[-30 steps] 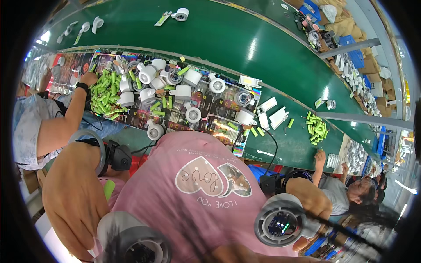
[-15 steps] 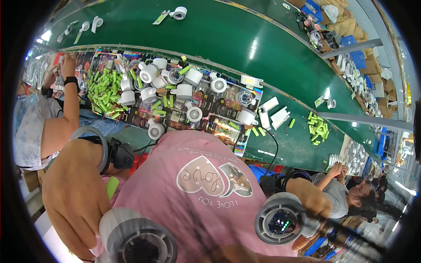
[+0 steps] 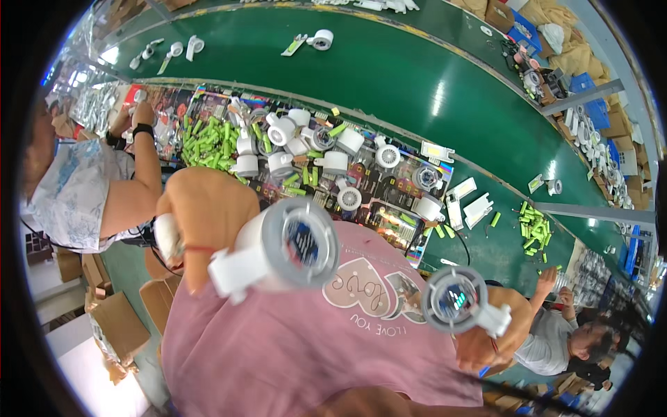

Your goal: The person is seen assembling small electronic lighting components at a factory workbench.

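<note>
The left hand (image 3: 208,215) holds a white fan (image 3: 281,247) over the left side of the pink shirt (image 3: 278,347); the right hand (image 3: 497,323) grips a second fan (image 3: 455,300), its small lights glowing, at the shirt's right edge. Beyond the shirt, the worktop (image 3: 500,240) bears more white fans (image 3: 349,199) and, farther left, heaped green batteries (image 3: 210,142).

Bright light glared off the green desk (image 3: 375,69), its edges fisheye-bent; dark streaks (image 3: 521,393) blurred the lower right.
</note>
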`<action>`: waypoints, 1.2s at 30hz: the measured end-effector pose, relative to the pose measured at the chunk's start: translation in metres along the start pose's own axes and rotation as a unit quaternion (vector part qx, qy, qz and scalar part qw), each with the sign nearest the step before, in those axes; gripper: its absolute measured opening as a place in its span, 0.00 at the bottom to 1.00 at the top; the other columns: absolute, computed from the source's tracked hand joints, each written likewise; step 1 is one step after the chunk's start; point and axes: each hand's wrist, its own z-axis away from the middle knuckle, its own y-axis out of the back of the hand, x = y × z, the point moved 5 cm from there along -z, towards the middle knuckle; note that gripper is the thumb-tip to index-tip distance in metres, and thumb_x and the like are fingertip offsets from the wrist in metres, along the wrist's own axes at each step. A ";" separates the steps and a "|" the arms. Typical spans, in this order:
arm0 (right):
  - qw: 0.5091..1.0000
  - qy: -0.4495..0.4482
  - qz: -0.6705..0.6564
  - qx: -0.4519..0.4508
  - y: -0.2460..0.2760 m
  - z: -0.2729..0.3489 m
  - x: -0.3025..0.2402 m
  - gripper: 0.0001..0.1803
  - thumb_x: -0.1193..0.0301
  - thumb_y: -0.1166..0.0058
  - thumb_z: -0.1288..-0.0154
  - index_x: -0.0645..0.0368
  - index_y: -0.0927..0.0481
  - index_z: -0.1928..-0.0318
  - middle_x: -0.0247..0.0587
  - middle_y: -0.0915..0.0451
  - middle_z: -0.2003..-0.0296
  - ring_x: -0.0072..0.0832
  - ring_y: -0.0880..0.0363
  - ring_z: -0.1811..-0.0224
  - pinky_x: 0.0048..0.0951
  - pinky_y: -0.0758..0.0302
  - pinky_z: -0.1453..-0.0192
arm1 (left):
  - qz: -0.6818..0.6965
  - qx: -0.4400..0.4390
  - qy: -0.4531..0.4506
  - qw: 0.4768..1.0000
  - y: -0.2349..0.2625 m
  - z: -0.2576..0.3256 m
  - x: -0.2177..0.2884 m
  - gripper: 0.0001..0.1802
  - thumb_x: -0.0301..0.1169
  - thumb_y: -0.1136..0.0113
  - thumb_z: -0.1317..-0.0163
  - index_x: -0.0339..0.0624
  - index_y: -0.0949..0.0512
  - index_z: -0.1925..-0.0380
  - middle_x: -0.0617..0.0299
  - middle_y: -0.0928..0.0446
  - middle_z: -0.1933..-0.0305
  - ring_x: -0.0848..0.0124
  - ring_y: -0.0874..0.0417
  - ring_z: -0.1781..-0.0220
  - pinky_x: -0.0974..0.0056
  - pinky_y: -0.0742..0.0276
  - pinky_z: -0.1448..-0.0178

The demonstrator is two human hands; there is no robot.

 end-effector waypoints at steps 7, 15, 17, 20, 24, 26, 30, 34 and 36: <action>0.960 -0.029 0.068 0.270 0.043 -0.017 0.031 0.14 0.71 0.43 0.48 0.76 0.21 0.71 0.52 0.19 0.78 0.35 0.19 0.81 0.29 0.24 0.75 | -0.076 0.469 0.148 0.867 0.046 0.034 -0.026 0.51 0.69 0.55 0.43 0.19 0.29 0.52 0.65 0.32 0.84 0.76 0.37 0.88 0.66 0.24 0.76; 0.915 -0.113 0.019 0.386 0.043 0.007 0.056 0.15 0.73 0.44 0.44 0.77 0.22 0.63 0.52 0.19 0.75 0.33 0.19 0.77 0.28 0.22 0.73 | -0.057 0.513 0.232 0.824 0.081 0.016 -0.063 0.56 0.75 0.73 0.43 0.34 0.43 0.34 0.53 0.24 0.56 0.67 0.23 0.60 0.62 0.30 0.49; 0.908 -0.103 0.010 0.406 0.045 0.009 0.060 0.16 0.73 0.44 0.44 0.77 0.23 0.60 0.52 0.19 0.74 0.32 0.20 0.77 0.27 0.23 0.72 | -0.053 0.514 0.233 0.824 0.085 0.016 -0.069 0.55 0.74 0.73 0.43 0.34 0.44 0.34 0.52 0.24 0.54 0.66 0.22 0.58 0.61 0.31 0.47; 0.890 -0.115 0.019 0.441 0.046 0.011 0.064 0.15 0.73 0.44 0.43 0.75 0.23 0.60 0.51 0.19 0.74 0.31 0.21 0.78 0.27 0.24 0.73 | -0.034 0.509 0.235 0.828 0.088 0.020 -0.080 0.54 0.73 0.72 0.42 0.36 0.46 0.33 0.49 0.26 0.48 0.64 0.22 0.52 0.59 0.33 0.42; 0.855 -0.214 0.076 0.466 0.049 0.014 0.072 0.14 0.72 0.48 0.39 0.72 0.23 0.57 0.48 0.19 0.70 0.30 0.20 0.71 0.28 0.23 0.64 | -0.034 0.509 0.240 0.826 0.092 0.020 -0.087 0.50 0.68 0.72 0.37 0.35 0.51 0.31 0.48 0.28 0.44 0.64 0.22 0.50 0.60 0.34 0.39; 0.859 -0.226 0.080 0.453 0.052 0.018 0.082 0.14 0.74 0.51 0.37 0.71 0.24 0.55 0.46 0.20 0.67 0.29 0.20 0.67 0.29 0.24 0.59 | -0.041 0.517 0.241 0.821 0.091 0.018 -0.087 0.51 0.69 0.69 0.38 0.35 0.50 0.31 0.48 0.28 0.44 0.63 0.21 0.50 0.60 0.33 0.40; 0.850 -0.261 0.059 0.454 0.060 0.026 0.114 0.12 0.76 0.55 0.36 0.70 0.24 0.54 0.43 0.20 0.66 0.28 0.21 0.65 0.28 0.25 0.57 | -0.037 0.497 0.263 0.826 0.100 0.020 -0.097 0.53 0.71 0.63 0.41 0.40 0.54 0.30 0.46 0.27 0.44 0.61 0.19 0.52 0.65 0.29 0.46; 0.838 -0.307 0.069 0.446 0.073 0.047 0.153 0.12 0.78 0.55 0.38 0.69 0.23 0.56 0.41 0.20 0.65 0.26 0.22 0.62 0.25 0.27 0.53 | 0.016 0.496 0.242 0.834 0.110 0.032 -0.117 0.54 0.72 0.62 0.43 0.44 0.56 0.29 0.45 0.28 0.43 0.58 0.18 0.53 0.67 0.27 0.50; 0.803 -0.358 0.076 0.471 0.078 0.061 0.171 0.11 0.78 0.55 0.39 0.69 0.22 0.58 0.39 0.20 0.65 0.25 0.22 0.61 0.25 0.27 0.53 | 0.009 0.489 0.244 0.837 0.106 0.028 -0.114 0.54 0.73 0.62 0.44 0.45 0.56 0.29 0.45 0.28 0.43 0.57 0.18 0.52 0.66 0.27 0.49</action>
